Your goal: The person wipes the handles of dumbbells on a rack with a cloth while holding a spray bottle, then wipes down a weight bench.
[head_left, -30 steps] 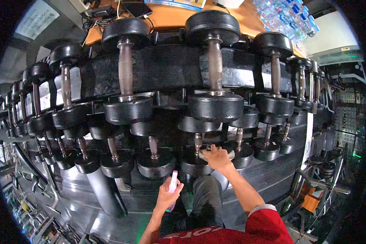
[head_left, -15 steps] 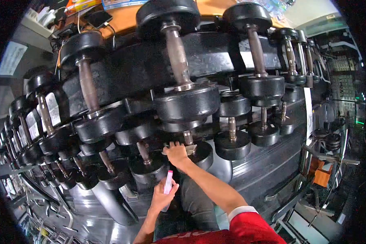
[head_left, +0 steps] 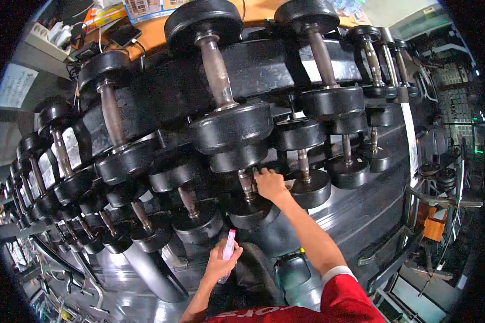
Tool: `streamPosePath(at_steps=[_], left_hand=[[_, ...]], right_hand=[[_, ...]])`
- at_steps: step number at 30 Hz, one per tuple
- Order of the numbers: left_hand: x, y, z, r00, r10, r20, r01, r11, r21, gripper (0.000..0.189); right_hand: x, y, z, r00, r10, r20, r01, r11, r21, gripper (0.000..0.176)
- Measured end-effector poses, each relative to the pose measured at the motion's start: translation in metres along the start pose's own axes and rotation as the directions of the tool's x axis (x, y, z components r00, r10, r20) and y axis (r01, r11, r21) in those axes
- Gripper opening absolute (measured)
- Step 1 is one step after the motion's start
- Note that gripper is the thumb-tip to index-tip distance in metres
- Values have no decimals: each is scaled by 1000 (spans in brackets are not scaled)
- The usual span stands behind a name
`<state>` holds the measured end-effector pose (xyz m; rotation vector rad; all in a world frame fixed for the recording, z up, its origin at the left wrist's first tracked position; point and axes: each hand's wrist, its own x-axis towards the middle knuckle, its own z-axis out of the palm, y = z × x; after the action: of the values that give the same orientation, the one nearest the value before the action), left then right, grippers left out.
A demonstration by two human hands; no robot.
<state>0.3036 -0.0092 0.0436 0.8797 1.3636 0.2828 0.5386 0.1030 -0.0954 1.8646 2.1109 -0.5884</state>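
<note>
My left hand (head_left: 222,265) is closed around a slim bottle with a pink top (head_left: 229,245), held upright below the lower row. My right hand (head_left: 271,184) reaches to the right side of a black round-headed dumbbell (head_left: 251,213) on the lower rack. Its fingers are bent beside that dumbbell's metal handle (head_left: 246,184). The light cloth under this hand a moment ago is now mostly hidden behind the fingers. Directly above, a bigger dumbbell (head_left: 231,126) rests on the upper rack. Another lower-row dumbbell (head_left: 310,188) sits just right of my right hand.
Several more dumbbells (head_left: 113,116) line both rack levels, to the left and right. Behind the upper row, a wooden counter (head_left: 156,27) carries a black device (head_left: 125,35) and cables. A power strip (head_left: 47,40) is at the far left; gym machines stand at right.
My right hand has moved right and slightly up, from over the dumbbell to the right side of its handle. My left hand still holds the bottle. The view has shifted slightly.
</note>
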Motion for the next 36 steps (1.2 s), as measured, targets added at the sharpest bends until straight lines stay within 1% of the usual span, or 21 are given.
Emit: streamPosePath(at_steps=[1,2,3,5,6,8,9,12,13,16,17,19,21,24,26,27,28,30,33,35,36], left_hand=[[-2,0,0,999,33,-4,-33,999,6,16],[-2,-2,0,999,38,-15,-38,999,10,16],[-4,-5,0,998,58,-31,-58,998,17,16],[-10,-7,-1,995,80,-54,-79,997,17,16],[-14,-3,-2,998,51,-43,-52,998,-19,16],[-21,-7,1,999,28,-36,-30,998,-63,15],[-26,-11,2,998,37,-44,-40,997,-64,15],[-41,-22,6,996,60,-65,-65,996,-67,15],[-47,-28,8,995,65,-70,-70,995,-71,15],[-63,-53,16,994,72,-83,-82,990,-115,14],[-68,-54,18,995,49,-85,-60,989,-137,14],[-77,-62,23,992,67,-104,-81,987,-140,13],[-85,-66,26,989,80,-122,-97,985,-141,13],[-93,-71,28,990,44,-134,-72,975,-209,14],[-94,-80,27,967,157,-202,-178,980,-92,14],[-96,-81,26,966,147,-212,-172,980,-102,14],[-98,-80,24,967,135,-216,-165,978,-126,15],[-98,-79,19,968,114,-224,-152,975,-161,15],[-96,-83,13,965,111,-236,-148,978,-146,15],[-93,-87,8,968,88,-237,-123,983,-134,16],[-91,-91,6,968,79,-237,-116,982,-146,16]], right_hand=[[5,-3,12,999,-50,15,50,999,23,27],[-1,-13,-22,995,51,83,-65,982,177,28],[9,-3,-13,969,48,241,-101,972,212,29],[5,0,-4,977,-66,205,21,976,215,24],[-2,-5,-9,976,-70,207,26,977,211,24],[-20,-15,-28,986,-34,164,22,997,71,20],[-27,-18,-34,986,-40,160,29,997,66,20],[-50,-27,-46,994,-113,-4,112,987,-113,17],[-55,-31,-51,992,-122,-15,119,985,-124,17],[-69,-53,-70,978,-204,-43,202,978,-43,17],[-66,-58,-66,976,-214,-47,212,976,-52,17],[-56,-67,-47,969,-238,-68,245,960,138,18],[-43,-76,-31,960,-252,-122,268,954,138,20],[-28,-90,-23,975,-217,-45,221,965,144,23],[-25,-90,-27,967,-254,16,250,960,124,24],[-26,-87,-28,958,-277,70,268,957,110,26],[-32,-81,-30,958,-280,67,268,953,141,28],[-57,-70,-54,959,-282,-16,281,944,173,27],[-86,-43,-76,920,-323,-222,386,848,363,29],[-98,-20,-62,913,-246,-325,369,837,404,32],[-106,-12,-57,916,-252,-312,367,839,401,32]])
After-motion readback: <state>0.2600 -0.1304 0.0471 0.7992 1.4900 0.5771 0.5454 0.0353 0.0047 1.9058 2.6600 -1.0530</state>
